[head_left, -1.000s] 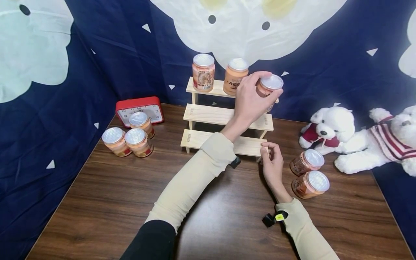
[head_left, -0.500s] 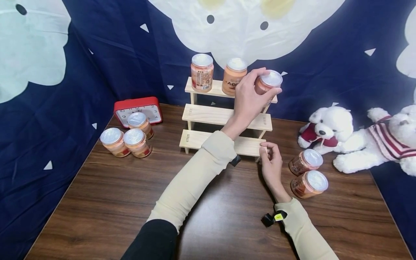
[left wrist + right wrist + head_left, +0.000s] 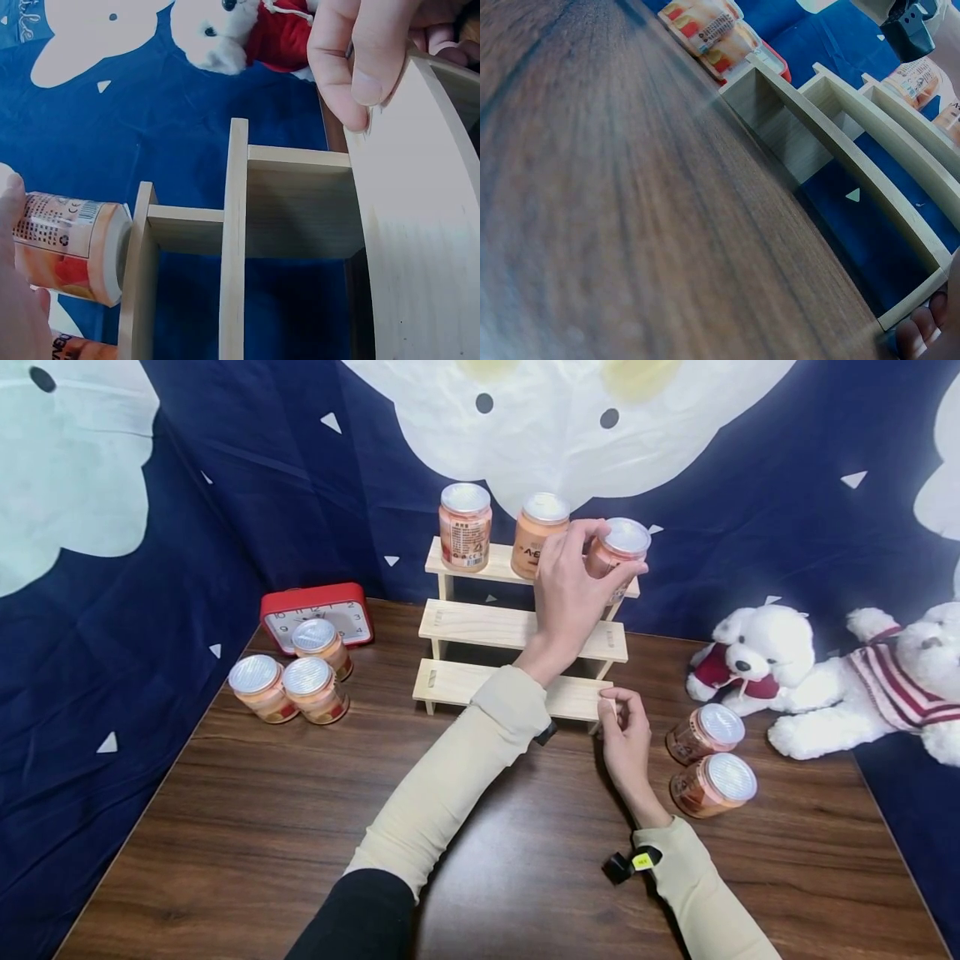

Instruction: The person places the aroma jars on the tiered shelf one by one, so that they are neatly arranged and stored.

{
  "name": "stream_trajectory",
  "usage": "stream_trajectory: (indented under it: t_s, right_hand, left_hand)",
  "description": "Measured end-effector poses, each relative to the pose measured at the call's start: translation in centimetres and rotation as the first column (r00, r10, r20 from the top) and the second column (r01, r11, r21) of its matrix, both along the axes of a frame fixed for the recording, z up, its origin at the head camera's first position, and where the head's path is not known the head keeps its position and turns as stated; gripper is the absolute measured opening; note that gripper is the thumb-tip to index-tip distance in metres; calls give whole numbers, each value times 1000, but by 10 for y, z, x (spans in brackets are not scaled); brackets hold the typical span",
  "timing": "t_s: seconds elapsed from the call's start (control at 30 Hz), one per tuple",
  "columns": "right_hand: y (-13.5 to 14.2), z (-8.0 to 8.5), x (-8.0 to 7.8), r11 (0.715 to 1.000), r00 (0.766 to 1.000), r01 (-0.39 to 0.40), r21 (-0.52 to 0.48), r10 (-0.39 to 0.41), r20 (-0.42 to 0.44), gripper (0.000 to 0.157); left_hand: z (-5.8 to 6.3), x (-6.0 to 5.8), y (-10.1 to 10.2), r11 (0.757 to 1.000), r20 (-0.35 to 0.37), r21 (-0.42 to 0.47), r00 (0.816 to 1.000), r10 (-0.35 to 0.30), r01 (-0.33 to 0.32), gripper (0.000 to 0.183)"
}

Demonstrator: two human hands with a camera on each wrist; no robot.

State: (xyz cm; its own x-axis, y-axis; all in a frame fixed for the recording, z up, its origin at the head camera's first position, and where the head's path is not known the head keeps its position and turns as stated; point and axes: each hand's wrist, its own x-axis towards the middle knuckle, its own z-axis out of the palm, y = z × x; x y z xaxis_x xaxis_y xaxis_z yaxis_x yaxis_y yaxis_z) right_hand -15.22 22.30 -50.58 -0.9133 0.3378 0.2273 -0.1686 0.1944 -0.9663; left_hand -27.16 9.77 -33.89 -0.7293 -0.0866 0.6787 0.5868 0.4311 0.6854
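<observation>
A three-step wooden display stand [image 3: 480,625] stands at the back of the table. My left hand [image 3: 573,577] grips a silver-lidded fruit jar [image 3: 627,537] at the right end of the top step. In the left wrist view, the base of this jar [image 3: 67,244] is right at the top board. Left of it, two more jars are upright on the same step: an orange one [image 3: 534,547], partly behind my hand, and one with a printed label [image 3: 465,531]. My right hand [image 3: 628,739] pinches the right end of the lowest step with thumb and fingers.
Several jars [image 3: 306,681] cluster on the left by a red clock [image 3: 315,610]. Two jars [image 3: 708,735] stand just right of my right hand, with white plush dogs [image 3: 757,656] behind. A dark blue patterned cloth [image 3: 360,510] hangs behind the wooden table [image 3: 225,827].
The jar in my left hand has shifted slightly up and back on the top step, and the hand with it. My right hand keeps its place on the stand. The head view drifts slightly.
</observation>
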Motion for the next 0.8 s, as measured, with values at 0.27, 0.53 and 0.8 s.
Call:
stream_trajectory:
  t_s: [0.27,0.53,0.8]
  right_hand:
    - [-1,2,1,1000,1000,1,1,-1,0,18]
    - [1,0,1,1000,1000,4,15,-4,15,18]
    - [-5,7,2,1000,1000,12,4,-12,27,18]
  left_hand:
    - [0,-1,2,996,-23,91,1000,4,-2,52]
    - [-8,0,2,990,20,136,999,-48,44,43]
    - [-22,1,3,989,49,145,998,-35,28,34]
